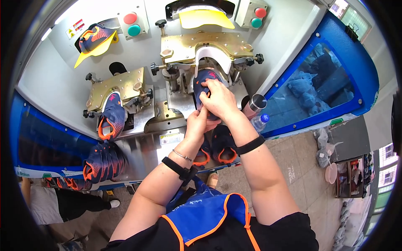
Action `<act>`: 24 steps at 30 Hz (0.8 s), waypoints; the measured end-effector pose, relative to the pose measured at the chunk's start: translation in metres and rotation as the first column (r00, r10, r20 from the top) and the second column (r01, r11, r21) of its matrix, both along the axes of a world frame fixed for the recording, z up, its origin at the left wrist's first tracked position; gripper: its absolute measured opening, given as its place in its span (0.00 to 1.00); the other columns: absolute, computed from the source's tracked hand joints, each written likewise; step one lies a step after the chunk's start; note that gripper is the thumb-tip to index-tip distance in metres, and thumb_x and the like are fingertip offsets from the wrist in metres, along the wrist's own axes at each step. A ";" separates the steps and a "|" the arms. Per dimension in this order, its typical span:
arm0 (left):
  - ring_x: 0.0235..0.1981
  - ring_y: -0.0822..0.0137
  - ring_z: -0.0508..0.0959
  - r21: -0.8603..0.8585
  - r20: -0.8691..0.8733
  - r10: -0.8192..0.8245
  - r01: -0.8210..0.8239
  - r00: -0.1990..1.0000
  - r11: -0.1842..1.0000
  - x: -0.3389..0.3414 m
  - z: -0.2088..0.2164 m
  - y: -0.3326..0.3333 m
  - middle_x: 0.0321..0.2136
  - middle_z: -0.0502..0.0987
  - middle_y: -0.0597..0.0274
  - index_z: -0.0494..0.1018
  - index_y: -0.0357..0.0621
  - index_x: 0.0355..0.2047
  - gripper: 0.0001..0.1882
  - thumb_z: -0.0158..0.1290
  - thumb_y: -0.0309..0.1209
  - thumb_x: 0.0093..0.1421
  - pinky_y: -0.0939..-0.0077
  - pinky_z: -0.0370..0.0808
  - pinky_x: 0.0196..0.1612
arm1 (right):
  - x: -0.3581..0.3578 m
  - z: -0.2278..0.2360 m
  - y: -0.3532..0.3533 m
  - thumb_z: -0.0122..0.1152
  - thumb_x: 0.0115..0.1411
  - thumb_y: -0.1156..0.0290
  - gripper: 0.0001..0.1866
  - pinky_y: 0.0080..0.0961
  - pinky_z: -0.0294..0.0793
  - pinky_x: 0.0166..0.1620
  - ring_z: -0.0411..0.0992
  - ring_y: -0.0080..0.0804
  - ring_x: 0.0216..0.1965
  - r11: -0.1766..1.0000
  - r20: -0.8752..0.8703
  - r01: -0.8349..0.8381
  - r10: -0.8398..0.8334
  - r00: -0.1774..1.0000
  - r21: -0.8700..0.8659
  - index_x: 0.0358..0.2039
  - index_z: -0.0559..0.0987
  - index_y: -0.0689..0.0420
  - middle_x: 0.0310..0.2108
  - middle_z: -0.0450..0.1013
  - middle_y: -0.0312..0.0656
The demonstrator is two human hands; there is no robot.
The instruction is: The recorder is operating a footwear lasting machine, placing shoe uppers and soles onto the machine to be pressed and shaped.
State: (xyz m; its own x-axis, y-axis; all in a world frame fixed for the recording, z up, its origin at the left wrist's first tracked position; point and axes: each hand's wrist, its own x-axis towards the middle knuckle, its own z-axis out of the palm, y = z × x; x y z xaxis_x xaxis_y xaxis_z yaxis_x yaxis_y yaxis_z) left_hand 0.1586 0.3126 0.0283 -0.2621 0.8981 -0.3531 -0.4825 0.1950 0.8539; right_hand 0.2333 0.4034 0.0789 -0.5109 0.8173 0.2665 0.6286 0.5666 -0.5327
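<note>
A navy sneaker upper [200, 83] with a small red mark points toe-first into the white curved pad [214, 56] of the brass-coloured press station in front of me. My right hand [220, 99] is closed over its top and side, fingers bent onto the toe area. From below and nearer to me, my left hand [197, 124] grips the heel end of the same upper; part of its fingers is hidden. Beneath my hands two navy shoes with orange collars, one of them a shoe [223, 144] at the right, rest at the machine's front edge.
On the left, another navy shoe [112, 113] sits in a second press station [117, 85]. A row of uppers [104, 162] lies on the metal ledge. A steel cup [256, 102] and a blue-capped bottle [260, 121] stand close to my right forearm. Button boxes [133, 19] are behind. Another person stands lower left.
</note>
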 end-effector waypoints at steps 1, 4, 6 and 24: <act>0.32 0.63 0.85 -0.005 -0.001 -0.006 0.006 1.000 1.000 -0.001 0.000 0.000 0.37 0.80 0.56 0.69 0.35 0.45 0.27 0.44 0.51 0.69 0.77 0.82 0.32 | 0.000 -0.001 0.001 0.54 0.56 0.57 0.22 0.37 0.68 0.59 0.69 0.41 0.57 1.000 -0.001 -0.001 0.001 1.000 -0.001 0.48 0.78 0.54 0.52 0.73 0.42; 0.31 0.64 0.84 -0.006 0.004 -0.015 0.015 1.000 1.000 -0.003 -0.001 0.001 0.36 0.80 0.56 0.71 0.35 0.43 0.27 0.44 0.51 0.69 0.77 0.82 0.32 | -0.001 -0.003 0.002 0.54 0.56 0.58 0.22 0.38 0.67 0.59 0.69 0.42 0.56 0.996 0.036 0.012 -0.015 0.999 0.091 0.47 0.79 0.56 0.51 0.74 0.43; 0.31 0.64 0.84 -0.006 0.008 -0.017 0.017 1.000 1.000 -0.004 -0.003 0.003 0.35 0.80 0.56 0.71 0.35 0.43 0.27 0.44 0.52 0.69 0.77 0.82 0.32 | -0.002 -0.005 0.004 0.53 0.54 0.58 0.21 0.39 0.68 0.58 0.69 0.41 0.54 0.990 0.045 0.005 -0.011 0.999 0.138 0.45 0.80 0.56 0.50 0.75 0.43; 0.31 0.65 0.84 -0.028 -0.023 -0.047 0.046 0.999 0.999 -0.007 -0.006 0.001 0.37 0.80 0.55 0.70 0.34 0.45 0.27 0.42 0.51 0.70 0.76 0.82 0.34 | -0.006 -0.011 0.002 0.62 0.51 0.57 0.25 0.37 0.67 0.61 0.65 0.42 0.59 0.996 0.032 0.024 -0.027 0.999 0.090 0.47 0.79 0.57 0.56 0.71 0.45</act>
